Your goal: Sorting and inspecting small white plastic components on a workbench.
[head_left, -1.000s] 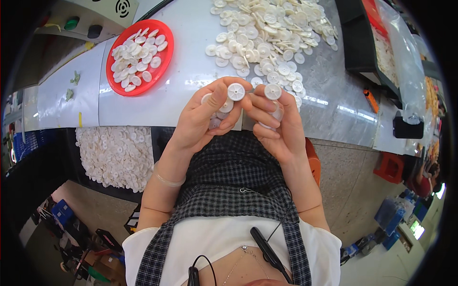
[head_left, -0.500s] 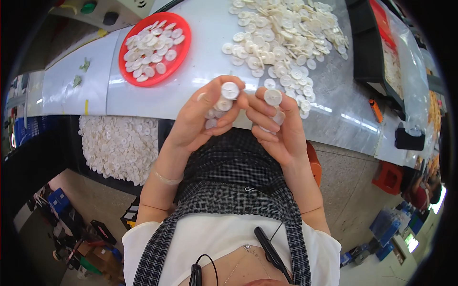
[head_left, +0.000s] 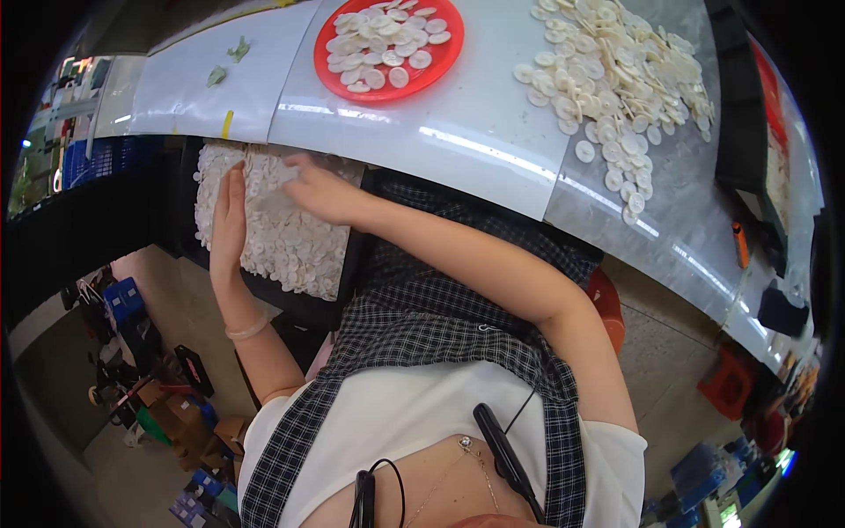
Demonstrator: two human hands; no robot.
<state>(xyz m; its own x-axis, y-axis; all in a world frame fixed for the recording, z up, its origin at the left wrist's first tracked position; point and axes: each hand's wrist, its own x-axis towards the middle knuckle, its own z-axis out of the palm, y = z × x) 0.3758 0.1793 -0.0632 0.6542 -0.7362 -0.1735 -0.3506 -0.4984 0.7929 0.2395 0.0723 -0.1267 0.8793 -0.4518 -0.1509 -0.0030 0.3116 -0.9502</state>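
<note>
Head view — red tray (head_left: 444,63) holds white discs (head_left: 380,46).

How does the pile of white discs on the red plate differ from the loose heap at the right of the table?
The discs on the red plate form a small, contained batch; the loose heap is far larger and spreads straight over the table. The plate batch keeps within a round rim, while the heap trails off in stragglers toward the table's near edge. Both are the same small white round discs.
</note>
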